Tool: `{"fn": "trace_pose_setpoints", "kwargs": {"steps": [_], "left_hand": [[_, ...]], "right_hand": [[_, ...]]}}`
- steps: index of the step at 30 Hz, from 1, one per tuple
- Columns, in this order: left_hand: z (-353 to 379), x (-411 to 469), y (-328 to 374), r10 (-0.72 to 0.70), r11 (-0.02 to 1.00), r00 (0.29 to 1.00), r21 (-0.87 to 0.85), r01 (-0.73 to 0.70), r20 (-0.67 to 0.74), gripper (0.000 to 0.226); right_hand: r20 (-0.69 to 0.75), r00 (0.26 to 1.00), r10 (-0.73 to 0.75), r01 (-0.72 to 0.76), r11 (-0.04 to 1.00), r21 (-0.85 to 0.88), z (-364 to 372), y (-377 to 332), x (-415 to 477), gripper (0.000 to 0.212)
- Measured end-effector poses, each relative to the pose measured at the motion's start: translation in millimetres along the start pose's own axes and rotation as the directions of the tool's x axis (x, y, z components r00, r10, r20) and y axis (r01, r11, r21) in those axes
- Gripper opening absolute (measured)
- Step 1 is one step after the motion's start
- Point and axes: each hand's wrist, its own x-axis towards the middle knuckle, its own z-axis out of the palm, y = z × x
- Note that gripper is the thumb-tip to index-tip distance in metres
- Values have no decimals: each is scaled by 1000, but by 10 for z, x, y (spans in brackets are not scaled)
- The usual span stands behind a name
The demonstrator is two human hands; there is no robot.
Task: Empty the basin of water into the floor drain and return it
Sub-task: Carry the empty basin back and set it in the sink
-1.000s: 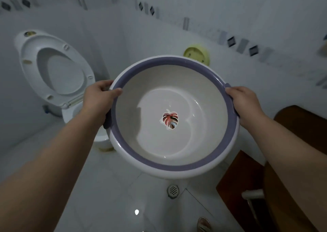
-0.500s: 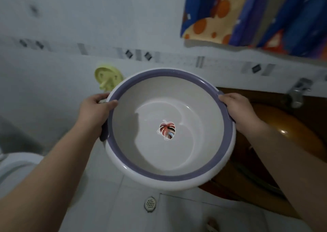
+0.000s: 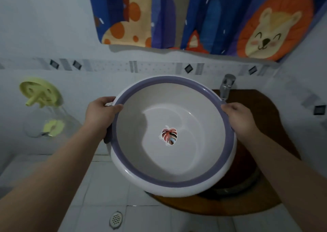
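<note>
A round white basin (image 3: 177, 161) with a purple rim and a leaf sticker on its bottom hangs in the air in the middle of the view, with no water visible inside. My left hand (image 3: 101, 113) grips its left rim with the thumb over the edge. My right hand (image 3: 238, 116) grips the right rim. The basin is over the left part of a brown wooden counter (image 3: 265, 118). The round floor drain (image 3: 115, 219) lies on the white tiles below and to the left of the basin.
A chrome tap (image 3: 226, 86) stands at the back of the counter, just behind the basin's right rim. A yellow-green wall hook with a clear bag (image 3: 41, 93) is on the left wall. A colourful animal curtain (image 3: 194, 16) hangs above.
The view has swung right, away from the toilet. The basin, still held by both hands, has moved over the brown counter, close to the tap.
</note>
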Motion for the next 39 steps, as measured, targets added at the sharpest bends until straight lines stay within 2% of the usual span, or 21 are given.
{"fn": "trace_pose_setpoints", "kwargs": {"steps": [4, 8, 14, 20, 30, 34, 39], "left_hand": [[549, -96, 15, -12, 999, 1000, 45, 12, -8, 38], [845, -157, -25, -64, 993, 998, 96, 65, -17, 36], [1055, -159, -64, -72, 976, 996, 202, 80, -46, 35], [1235, -144, -176, -75, 949, 997, 308, 67, 14, 36], [1483, -34, -558, -184, 925, 981, 349, 153, 58, 37], [1637, 53, -722, -181, 908, 978, 401, 125, 106, 40], [1849, 187, -859, -143, 858, 970, 513, 23, 196, 48]], "right_hand": [[11, 1000, -3, 4, 1000, -26, -373, 217, 266, 19], [35, 998, 58, -57, 998, -37, -571, 392, 462, 18], [45, 994, 101, -99, 994, -46, -626, 665, 568, 15], [33, 983, 183, -182, 982, -44, -602, 917, 623, 12], [14, 960, 281, -279, 956, -96, -482, 1290, 830, 16], [-2, 955, 297, -294, 944, -152, -475, 1419, 958, 17], [-19, 950, 313, -309, 922, -234, -480, 1536, 1114, 24]]}}
